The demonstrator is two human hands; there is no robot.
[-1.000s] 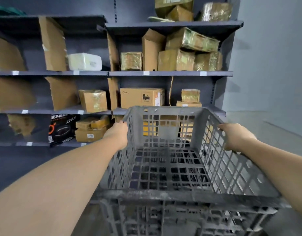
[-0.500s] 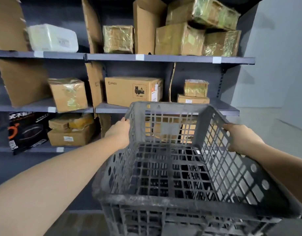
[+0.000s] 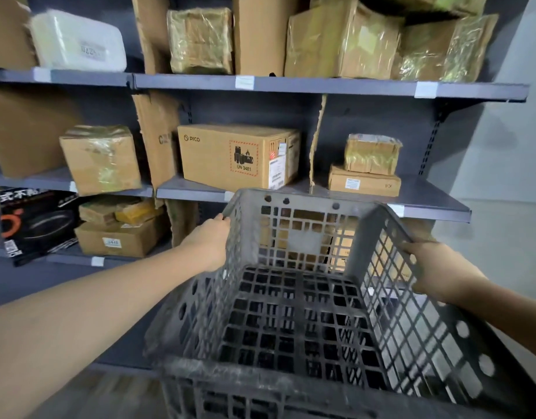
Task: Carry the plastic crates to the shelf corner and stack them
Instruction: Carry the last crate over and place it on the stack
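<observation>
A gray plastic crate (image 3: pixel 306 297) is being held up in front of the shelf (image 3: pixel 321 86). Its left wall is being gripped by the left hand (image 3: pixel 210 241), with the fingers curled over the rim. Its right rim is being gripped by the right hand (image 3: pixel 436 267), fingers wrapped round the edge. Nothing is being carried inside the crate between the fingers. Beyond the fingertips, a PICO box (image 3: pixel 236 155) is being kept on the shelf.
</observation>
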